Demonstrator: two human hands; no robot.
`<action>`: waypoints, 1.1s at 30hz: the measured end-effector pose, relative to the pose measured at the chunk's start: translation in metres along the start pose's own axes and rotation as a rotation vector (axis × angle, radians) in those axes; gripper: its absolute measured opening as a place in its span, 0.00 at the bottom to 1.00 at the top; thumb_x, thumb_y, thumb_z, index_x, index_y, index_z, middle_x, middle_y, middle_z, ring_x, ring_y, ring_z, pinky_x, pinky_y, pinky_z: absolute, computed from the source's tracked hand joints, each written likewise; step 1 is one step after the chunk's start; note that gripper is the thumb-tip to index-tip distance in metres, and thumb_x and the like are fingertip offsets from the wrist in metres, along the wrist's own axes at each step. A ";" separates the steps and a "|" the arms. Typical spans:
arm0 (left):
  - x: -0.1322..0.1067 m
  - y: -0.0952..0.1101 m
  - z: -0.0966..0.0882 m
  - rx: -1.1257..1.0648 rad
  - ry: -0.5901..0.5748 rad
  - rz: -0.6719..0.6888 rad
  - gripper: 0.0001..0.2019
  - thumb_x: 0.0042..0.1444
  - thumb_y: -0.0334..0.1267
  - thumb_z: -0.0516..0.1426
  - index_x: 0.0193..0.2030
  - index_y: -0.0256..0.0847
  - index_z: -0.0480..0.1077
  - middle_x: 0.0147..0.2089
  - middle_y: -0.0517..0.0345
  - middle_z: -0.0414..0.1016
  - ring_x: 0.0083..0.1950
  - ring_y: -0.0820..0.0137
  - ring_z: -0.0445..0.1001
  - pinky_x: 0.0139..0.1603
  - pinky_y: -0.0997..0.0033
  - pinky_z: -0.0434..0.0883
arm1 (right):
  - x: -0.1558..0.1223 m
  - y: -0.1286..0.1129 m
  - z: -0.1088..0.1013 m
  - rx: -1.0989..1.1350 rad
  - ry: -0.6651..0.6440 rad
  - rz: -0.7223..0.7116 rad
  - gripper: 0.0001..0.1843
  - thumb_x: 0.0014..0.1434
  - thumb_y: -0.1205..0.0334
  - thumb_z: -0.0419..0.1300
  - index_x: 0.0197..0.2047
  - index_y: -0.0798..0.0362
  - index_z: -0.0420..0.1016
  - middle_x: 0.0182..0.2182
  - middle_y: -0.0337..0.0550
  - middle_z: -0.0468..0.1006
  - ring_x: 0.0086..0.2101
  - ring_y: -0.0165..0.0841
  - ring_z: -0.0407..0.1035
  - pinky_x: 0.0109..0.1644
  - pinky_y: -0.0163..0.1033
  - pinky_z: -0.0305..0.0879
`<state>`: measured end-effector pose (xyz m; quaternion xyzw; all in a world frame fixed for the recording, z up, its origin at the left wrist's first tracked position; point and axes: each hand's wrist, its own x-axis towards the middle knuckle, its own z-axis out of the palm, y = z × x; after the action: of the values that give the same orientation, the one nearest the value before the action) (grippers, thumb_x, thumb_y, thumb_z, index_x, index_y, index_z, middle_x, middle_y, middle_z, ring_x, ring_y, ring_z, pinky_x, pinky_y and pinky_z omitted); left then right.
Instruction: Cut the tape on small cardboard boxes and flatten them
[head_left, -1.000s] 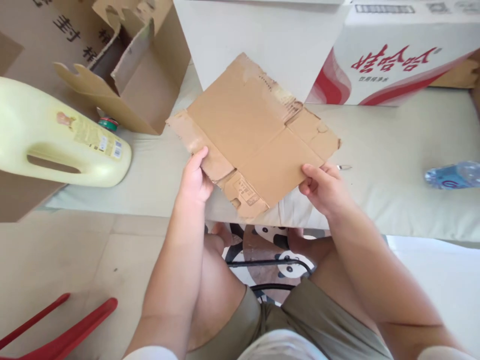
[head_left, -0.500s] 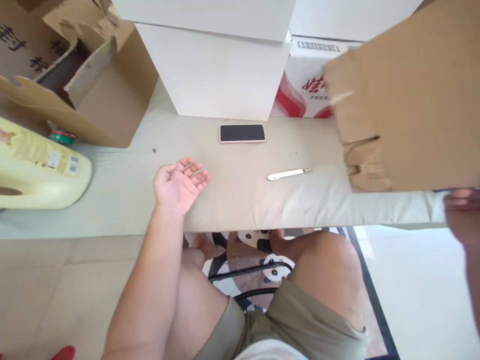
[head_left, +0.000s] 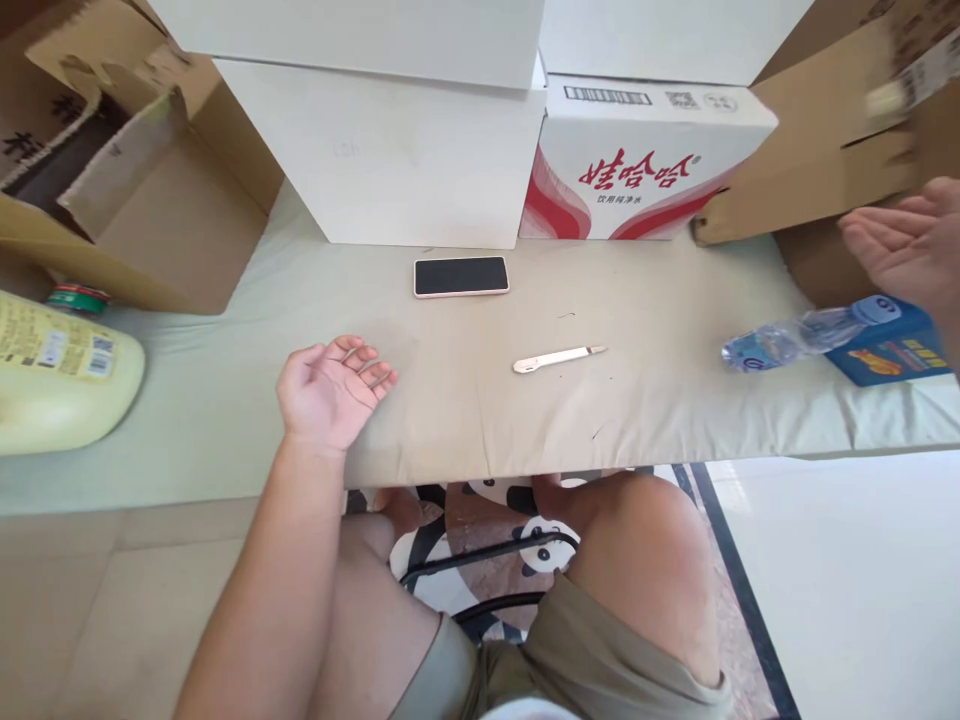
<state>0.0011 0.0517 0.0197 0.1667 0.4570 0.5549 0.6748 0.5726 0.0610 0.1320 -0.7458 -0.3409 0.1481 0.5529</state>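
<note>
My left hand (head_left: 334,390) rests palm up on the cloth-covered table (head_left: 442,400), fingers loosely curled and apart, holding nothing. To its right lies a slim white craft knife (head_left: 559,359) with its thin tip pointing right. A phone (head_left: 461,276) with a dark screen lies behind them. At the far right my right hand (head_left: 911,240) is raised, palm turned up and fingers stretched out, with nothing in it. It is nearest to a cardboard piece (head_left: 817,180). Below it a clear water bottle (head_left: 802,335) lies against a blue box (head_left: 892,345).
Large white boxes (head_left: 390,150) stand at the back, beside a white-and-red printed carton (head_left: 645,170). An open cardboard box (head_left: 187,190) fills the back left. A big pale yellow jug (head_left: 67,370) with a green cap lies at the left edge. The table's front edge runs above my knees.
My right hand has let go of the large cardboard piece and risen. The cardboard now stands back at the right, uncovering the bottle, the blue box and the printed carton. The view has shifted slightly right.
</note>
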 end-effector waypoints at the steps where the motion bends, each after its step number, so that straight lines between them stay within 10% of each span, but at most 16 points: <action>1: 0.000 0.001 0.000 -0.002 0.003 0.003 0.13 0.55 0.45 0.52 0.30 0.40 0.72 0.27 0.55 0.74 0.28 0.67 0.77 0.33 0.64 0.80 | -0.005 -0.001 0.011 0.031 0.015 0.091 0.23 0.67 0.78 0.45 0.24 0.56 0.69 0.50 0.73 0.80 0.44 0.35 0.83 0.46 0.42 0.77; 6: -0.001 0.007 -0.005 -0.021 -0.036 0.007 0.12 0.55 0.45 0.54 0.30 0.41 0.73 0.28 0.55 0.75 0.28 0.68 0.76 0.33 0.65 0.79 | -0.063 -0.001 0.051 0.133 0.029 0.354 0.12 0.64 0.75 0.57 0.30 0.55 0.75 0.33 0.64 0.83 0.36 0.39 0.83 0.44 0.44 0.79; 14: -0.005 0.010 -0.010 -0.154 -0.052 0.050 0.11 0.55 0.44 0.53 0.30 0.40 0.72 0.27 0.58 0.71 0.25 0.72 0.70 0.29 0.70 0.72 | -0.182 -0.021 0.152 0.032 -0.578 0.351 0.03 0.63 0.69 0.61 0.39 0.54 0.77 0.30 0.50 0.83 0.33 0.33 0.81 0.39 0.36 0.80; 24: -0.012 0.039 -0.037 -0.378 0.011 0.144 0.10 0.55 0.40 0.52 0.28 0.39 0.70 0.26 0.60 0.67 0.23 0.76 0.66 0.27 0.76 0.65 | -0.314 -0.122 0.334 -0.325 -1.186 -0.252 0.15 0.60 0.68 0.61 0.51 0.50 0.74 0.37 0.43 0.84 0.37 0.36 0.79 0.48 0.46 0.76; 33: -0.012 0.060 -0.056 -0.480 0.118 0.137 0.13 0.56 0.36 0.49 0.23 0.38 0.68 0.21 0.61 0.62 0.19 0.76 0.61 0.25 0.75 0.59 | -0.405 -0.211 0.446 -0.169 -1.213 -0.614 0.44 0.61 0.66 0.57 0.77 0.54 0.46 0.48 0.48 0.81 0.52 0.44 0.76 0.59 0.52 0.73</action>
<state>-0.0791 0.0442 0.0390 -0.0005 0.3383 0.7009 0.6279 -0.0596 0.1448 0.1104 -0.4409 -0.7968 0.3491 0.2209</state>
